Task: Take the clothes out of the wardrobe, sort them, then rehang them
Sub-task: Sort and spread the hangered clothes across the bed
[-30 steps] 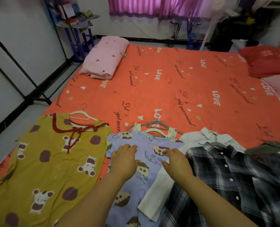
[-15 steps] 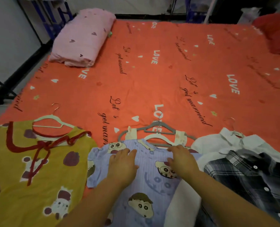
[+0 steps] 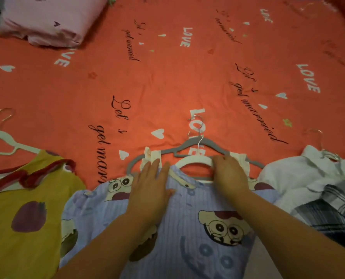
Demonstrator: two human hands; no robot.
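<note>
Clothes lie on the bed point(image 3: 167, 81), and we judge the soft, light lilac top point(image 3: 187, 228) best lifted by its white hanger point(image 3: 193, 161), which our right hand point(image 3: 231, 174) grips while our left hand point(image 3: 149, 190) rests open, flat on it.

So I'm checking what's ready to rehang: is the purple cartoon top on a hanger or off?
On. The white hanger sits inside the purple top's neckline, under the right hand.

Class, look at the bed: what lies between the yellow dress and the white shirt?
In the head view, the lilac cartoon top lies between the yellow dress and the white shirt, with both hands on it.
</note>
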